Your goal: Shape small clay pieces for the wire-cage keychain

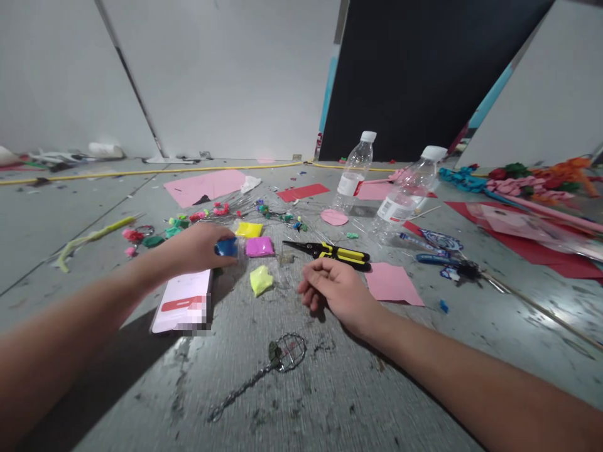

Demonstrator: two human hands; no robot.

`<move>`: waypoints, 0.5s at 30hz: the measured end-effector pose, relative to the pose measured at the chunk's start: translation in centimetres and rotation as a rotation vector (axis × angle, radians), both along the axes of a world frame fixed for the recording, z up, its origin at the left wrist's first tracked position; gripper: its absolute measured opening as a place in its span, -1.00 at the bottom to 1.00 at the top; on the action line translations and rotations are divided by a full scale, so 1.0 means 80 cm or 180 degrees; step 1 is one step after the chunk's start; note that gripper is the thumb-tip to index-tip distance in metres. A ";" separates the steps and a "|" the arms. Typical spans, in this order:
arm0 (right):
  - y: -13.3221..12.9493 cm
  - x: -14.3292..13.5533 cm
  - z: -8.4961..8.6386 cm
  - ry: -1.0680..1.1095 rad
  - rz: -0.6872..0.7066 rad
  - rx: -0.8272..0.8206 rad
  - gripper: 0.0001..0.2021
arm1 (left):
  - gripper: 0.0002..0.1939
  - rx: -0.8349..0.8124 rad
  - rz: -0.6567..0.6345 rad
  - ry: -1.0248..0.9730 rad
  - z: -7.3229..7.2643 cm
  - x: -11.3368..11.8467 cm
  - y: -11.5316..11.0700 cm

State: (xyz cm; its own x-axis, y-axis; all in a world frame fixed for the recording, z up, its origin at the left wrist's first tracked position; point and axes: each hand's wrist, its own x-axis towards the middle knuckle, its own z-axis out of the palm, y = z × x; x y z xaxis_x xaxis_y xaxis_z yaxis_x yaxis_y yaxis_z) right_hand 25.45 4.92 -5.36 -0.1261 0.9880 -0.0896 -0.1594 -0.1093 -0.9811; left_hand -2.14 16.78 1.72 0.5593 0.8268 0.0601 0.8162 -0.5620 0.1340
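Note:
My left hand (200,246) is closed around a small blue packet (227,247), its fingers over the packet's edges. Beside that packet lie a yellow packet (249,230), a magenta packet (259,247) and a pale yellow packet (260,280). My right hand (336,287) rests near the floor with fingers curled in, and nothing shows between them. Just beyond it are pliers with yellow and black handles (336,252). Closest to me lies a twisted wire piece (268,370) with a round looped head and a small dark lump. A phone (183,302) lies under my left wrist.
Two clear plastic bottles (353,176) stand ahead to the right. Pink paper (396,284) lies beside my right forearm, with red sheets (532,242) farther right. Coloured wire flowers (176,223) sit beyond my left hand. A yellow cable (211,168) crosses the floor before the wall.

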 end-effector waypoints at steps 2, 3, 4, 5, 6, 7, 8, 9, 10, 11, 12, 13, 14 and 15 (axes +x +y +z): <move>0.002 0.001 -0.001 0.0059 -0.0081 -0.0036 -0.70 | -0.63 0.0040 -0.0027 -0.0184 0.004 0.002 -0.003; 0.003 0.001 -0.002 0.0103 -0.0118 -0.0052 -0.72 | -0.61 0.0057 -0.0041 -0.0301 0.006 0.004 -0.006; 0.004 0.001 -0.002 0.0155 -0.0146 -0.0064 -0.74 | -0.57 0.0069 -0.0058 -0.0426 0.010 0.007 -0.009; 0.005 0.001 -0.002 0.0210 -0.0158 -0.0074 -0.76 | -0.54 0.0086 -0.0069 -0.0555 0.013 0.010 -0.014; 0.005 0.001 -0.001 0.0264 -0.0153 -0.0080 -0.79 | -0.49 0.0126 -0.0077 -0.0699 0.018 0.015 -0.021; 0.005 0.000 0.000 0.0314 -0.0132 -0.0082 -0.82 | -0.46 0.0156 -0.0103 -0.0809 0.022 0.020 -0.030; 0.004 0.000 0.002 0.0357 -0.0084 -0.0083 -0.85 | -0.45 0.0196 -0.0150 -0.0895 0.025 0.026 -0.040; 0.002 -0.001 0.004 0.0387 -0.0009 -0.0081 -0.86 | -0.45 0.0223 -0.0217 -0.0934 0.028 0.033 -0.052; -0.001 -0.003 0.007 0.0403 0.0087 -0.0074 -0.86 | -0.45 0.0239 -0.0305 -0.0930 0.030 0.040 -0.066; -0.005 -0.004 0.010 0.0403 0.0204 -0.0062 -0.84 | -0.47 0.0271 -0.0405 -0.0899 0.030 0.048 -0.081; -0.009 -0.006 0.013 0.0386 0.0336 -0.0045 -0.79 | -0.49 0.0384 -0.0569 -0.0837 0.029 0.055 -0.096; -0.013 -0.007 0.016 0.0359 0.0462 -0.0020 -0.73 | -0.51 0.0472 -0.0711 -0.0823 0.027 0.062 -0.111; -0.017 -0.008 0.019 0.0330 0.0582 0.0004 -0.67 | -0.53 0.0585 -0.0840 -0.0854 0.023 0.068 -0.124; -0.022 -0.008 0.022 0.0271 0.0678 0.0050 -0.63 | -0.55 0.0678 -0.0925 -0.0850 0.019 0.074 -0.136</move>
State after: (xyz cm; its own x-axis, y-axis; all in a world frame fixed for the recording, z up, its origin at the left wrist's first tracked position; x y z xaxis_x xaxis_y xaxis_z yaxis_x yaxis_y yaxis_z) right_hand 24.81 3.20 -3.63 -0.3385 0.9394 -0.0546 -0.2167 -0.1342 -0.9670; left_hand 3.74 5.93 3.23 0.7084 0.5911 0.3857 0.5729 -0.8008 0.1750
